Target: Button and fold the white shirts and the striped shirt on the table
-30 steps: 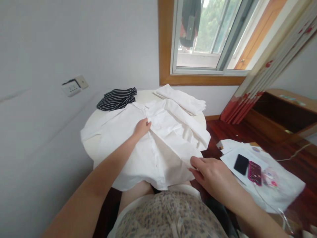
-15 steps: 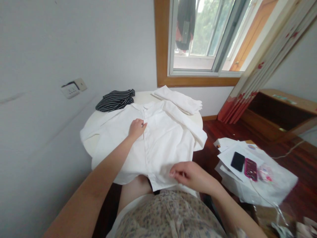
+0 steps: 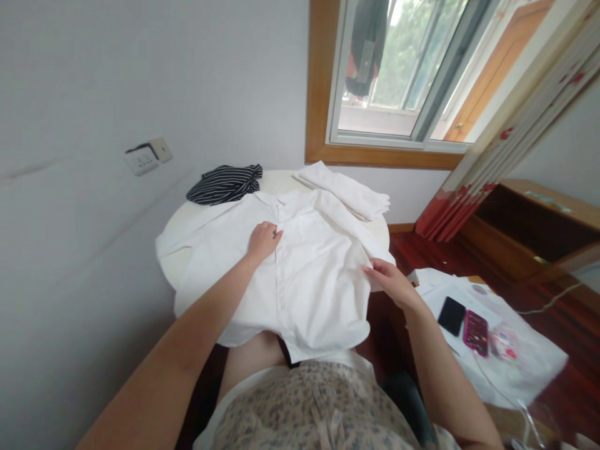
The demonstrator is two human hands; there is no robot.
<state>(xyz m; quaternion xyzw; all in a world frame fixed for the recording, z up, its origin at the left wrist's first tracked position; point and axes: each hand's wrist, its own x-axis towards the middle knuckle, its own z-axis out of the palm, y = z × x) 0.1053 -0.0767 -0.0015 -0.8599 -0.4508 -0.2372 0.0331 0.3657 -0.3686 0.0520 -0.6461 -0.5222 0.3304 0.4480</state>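
A white button-up shirt (image 3: pixel 319 275) is spread over a round white table (image 3: pixel 276 181), collar away from me and hem hanging towards my lap. My left hand (image 3: pixel 265 240) lies on its front with curled fingers, closed on the cloth beside the button placket. At the shirt's right side edge, just below the sleeve, my right hand (image 3: pixel 388 279) pinches the fabric between thumb and fingers. The right sleeve runs down along that side, and the left one stretches out to the table's left edge.
A black striped garment (image 3: pixel 225 184) lies bunched at the back left of the table. Folded white cloth (image 3: pixel 344 189) sits at the back right. To the right, a low white-covered surface (image 3: pixel 529 369) bears papers, a black phone (image 3: pixel 452 315) and a pink-cased phone (image 3: pixel 475 333).
My right hand has moved up and outwards from above the lower hem to the shirt's right side edge, gripping it. My left hand stays by the placket. The view has shifted slightly.
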